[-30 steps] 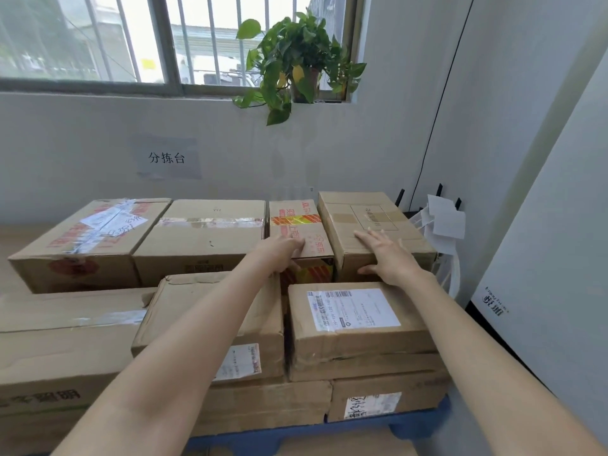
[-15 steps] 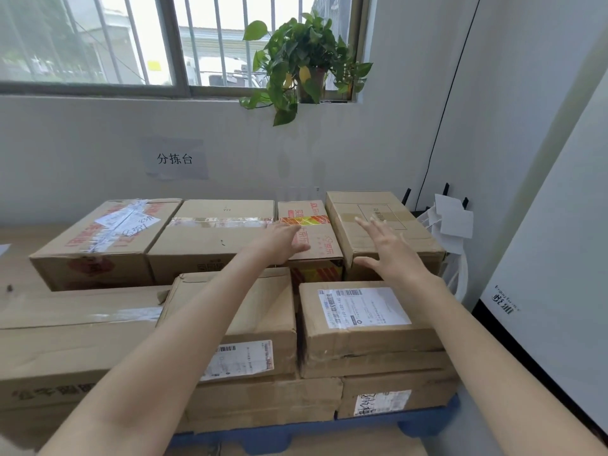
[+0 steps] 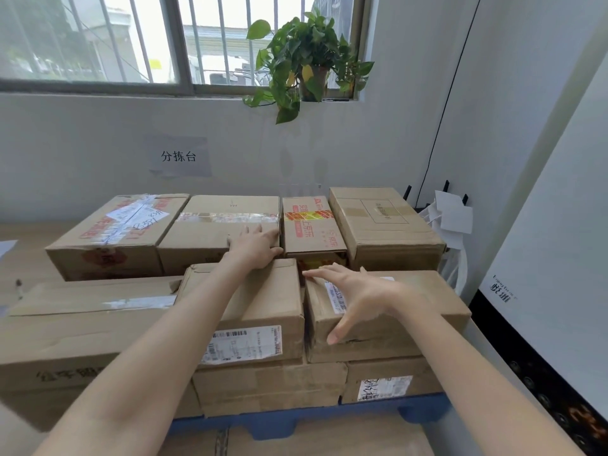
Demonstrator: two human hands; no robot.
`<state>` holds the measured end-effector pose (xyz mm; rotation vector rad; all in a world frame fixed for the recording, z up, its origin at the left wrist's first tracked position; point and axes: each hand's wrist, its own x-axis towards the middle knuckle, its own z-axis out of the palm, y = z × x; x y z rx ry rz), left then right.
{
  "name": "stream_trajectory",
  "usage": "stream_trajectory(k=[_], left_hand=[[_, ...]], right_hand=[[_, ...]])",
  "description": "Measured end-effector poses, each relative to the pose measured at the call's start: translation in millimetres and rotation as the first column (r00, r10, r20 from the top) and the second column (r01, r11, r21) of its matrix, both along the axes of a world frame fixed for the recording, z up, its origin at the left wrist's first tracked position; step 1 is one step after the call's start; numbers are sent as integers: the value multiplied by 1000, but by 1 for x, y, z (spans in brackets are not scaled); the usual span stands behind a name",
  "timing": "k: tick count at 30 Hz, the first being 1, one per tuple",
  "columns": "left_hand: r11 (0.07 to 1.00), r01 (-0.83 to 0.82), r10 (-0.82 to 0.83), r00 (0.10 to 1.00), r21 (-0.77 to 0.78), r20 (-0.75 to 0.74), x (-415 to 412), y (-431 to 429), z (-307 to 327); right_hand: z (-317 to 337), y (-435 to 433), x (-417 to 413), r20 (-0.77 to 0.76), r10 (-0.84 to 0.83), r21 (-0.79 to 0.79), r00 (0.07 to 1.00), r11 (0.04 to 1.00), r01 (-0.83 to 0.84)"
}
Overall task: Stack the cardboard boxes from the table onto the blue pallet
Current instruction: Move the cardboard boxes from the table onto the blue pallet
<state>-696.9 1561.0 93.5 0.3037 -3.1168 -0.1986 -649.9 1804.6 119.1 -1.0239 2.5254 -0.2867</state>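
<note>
— Judging by the blue pallet [image 3: 296, 419], how much of the job is done?

— A good deal, I'd say. Cardboard boxes [image 3: 266, 386] stand two layers deep along the pallet's near edge. The labelled box [image 3: 368, 352] sits on top at its right-hand corner.

— And the row behind them?

— Four more boxes stand farther back from the pallet's near edge, the plain taped box [image 3: 210, 232] among them. Their bases are hidden, so I cannot tell whether they rest on the pallet or on the desk [image 3: 23, 255]. Its wooden top shows beyond the pallet's left side. If they are on the desk, they are what is left to move.

— What are the hands doing?

— The left hand [image 3: 255, 246] lies flat, fingers straight, across the near edge of the plain taped box. The right hand [image 3: 358, 291] is spread wide over the labelled box, thumb pointing down towards its front face. Whether it touches the cardboard I cannot tell. The hands are apart and neither grips anything.

— Anything else around?

— Above and behind the pallet there is a paper sign [image 3: 179, 156] on the wall and a potted plant [image 3: 309, 64] on the window ledge.
</note>
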Motion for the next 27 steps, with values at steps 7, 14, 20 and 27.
stream_trajectory(k=[7, 14, 20, 27], left_hand=[[1000, 2, -2, 1000, -19, 4, 7, 2, -1], [999, 0, 0, 1000, -52, 11, 14, 5, -3], [999, -28, 26, 998, -42, -48, 18, 9, -6], [998, 28, -19, 983, 50, -184, 40, -3, 0]], right_hand=[[-1, -4, 4, -46, -56, -79, 997, 995, 53], [1, -6, 9, -40, -66, -74, 997, 995, 62], [0, -7, 10, -39, -71, -87, 997, 994, 68], [6, -26, 18, -66, -51, -236, 997, 971, 34]])
